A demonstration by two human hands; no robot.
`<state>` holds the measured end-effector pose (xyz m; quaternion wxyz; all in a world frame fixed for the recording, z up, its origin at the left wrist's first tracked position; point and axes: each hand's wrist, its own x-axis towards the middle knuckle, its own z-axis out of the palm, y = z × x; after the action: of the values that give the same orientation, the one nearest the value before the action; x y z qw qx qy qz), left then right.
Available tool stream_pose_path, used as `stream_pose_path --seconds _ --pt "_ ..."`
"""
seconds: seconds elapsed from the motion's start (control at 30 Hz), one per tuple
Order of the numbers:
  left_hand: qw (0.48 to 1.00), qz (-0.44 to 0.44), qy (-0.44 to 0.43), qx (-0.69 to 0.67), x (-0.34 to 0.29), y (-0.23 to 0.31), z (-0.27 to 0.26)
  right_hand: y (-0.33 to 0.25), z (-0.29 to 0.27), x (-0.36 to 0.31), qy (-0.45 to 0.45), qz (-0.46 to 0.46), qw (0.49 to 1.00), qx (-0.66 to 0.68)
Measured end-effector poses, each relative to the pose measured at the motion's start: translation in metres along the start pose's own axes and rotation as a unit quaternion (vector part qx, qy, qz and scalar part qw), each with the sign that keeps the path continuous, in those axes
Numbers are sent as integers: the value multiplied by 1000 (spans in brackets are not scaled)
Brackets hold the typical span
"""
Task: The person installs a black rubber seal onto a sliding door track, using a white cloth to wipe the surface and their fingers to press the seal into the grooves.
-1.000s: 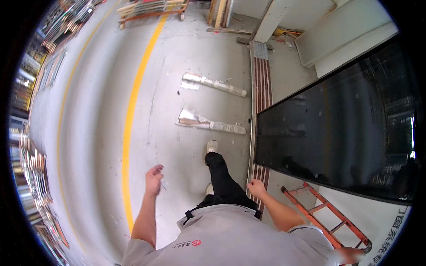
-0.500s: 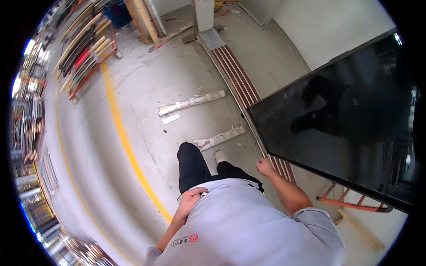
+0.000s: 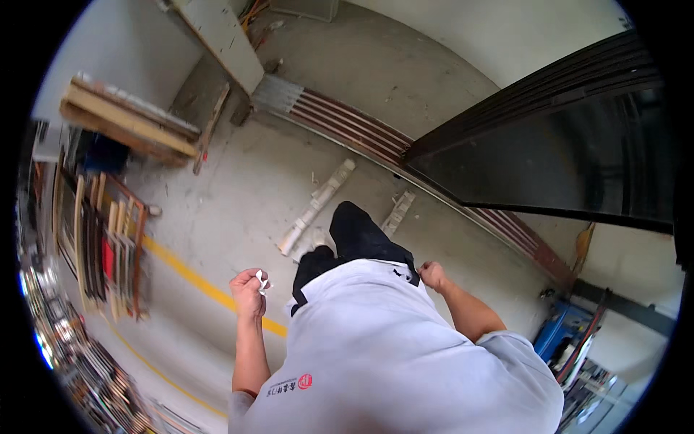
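My left hand (image 3: pixel 248 293) is raised out to the left of my body. Its fingers are closed on a small crumpled piece of white tissue (image 3: pixel 262 283), which sticks out past the fingertips. My right hand (image 3: pixel 431 275) hangs beside the right side of my dark trousers (image 3: pixel 361 235), its fingers curled in, and nothing shows in it. Two long bars in whitish wrapping lie on the floor ahead of my legs: a longer bar (image 3: pixel 318 206) and a shorter-looking bar (image 3: pixel 397 213), partly hidden by my leg.
A brown grooved floor track (image 3: pixel 354 123) runs across ahead, with dark glossy panels (image 3: pixel 557 152) standing on it at the right. Wooden boards (image 3: pixel 130 123) stand at the far left, near a rack of frames (image 3: pixel 108 246). A yellow line (image 3: pixel 195 275) marks the floor. Blue equipment (image 3: pixel 560 325) stands at the right.
The view has turned to the right. My left hand has moved from my shirt's hem out to the left, and the white tissue now shows in it. My right hand is now closer to my trousers.
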<state>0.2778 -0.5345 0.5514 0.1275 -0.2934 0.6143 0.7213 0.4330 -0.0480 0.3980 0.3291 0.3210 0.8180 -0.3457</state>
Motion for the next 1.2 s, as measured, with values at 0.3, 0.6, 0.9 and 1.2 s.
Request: stream_pose_path --seconds 0.3,0.6,0.9,1.2 --pt "972 -45 -206 102 182 101 67 -116 36 30 53 159 965 204" --pt "835 -22 -280 472 375 179 177 -213 80 188 69 167 962 206" --pt "472 277 -465 696 522 302 366 -462 -78 232 133 56 928 343" --pt "102 298 -634 707 668 320 574 -559 -57 323 254 157 878 375"
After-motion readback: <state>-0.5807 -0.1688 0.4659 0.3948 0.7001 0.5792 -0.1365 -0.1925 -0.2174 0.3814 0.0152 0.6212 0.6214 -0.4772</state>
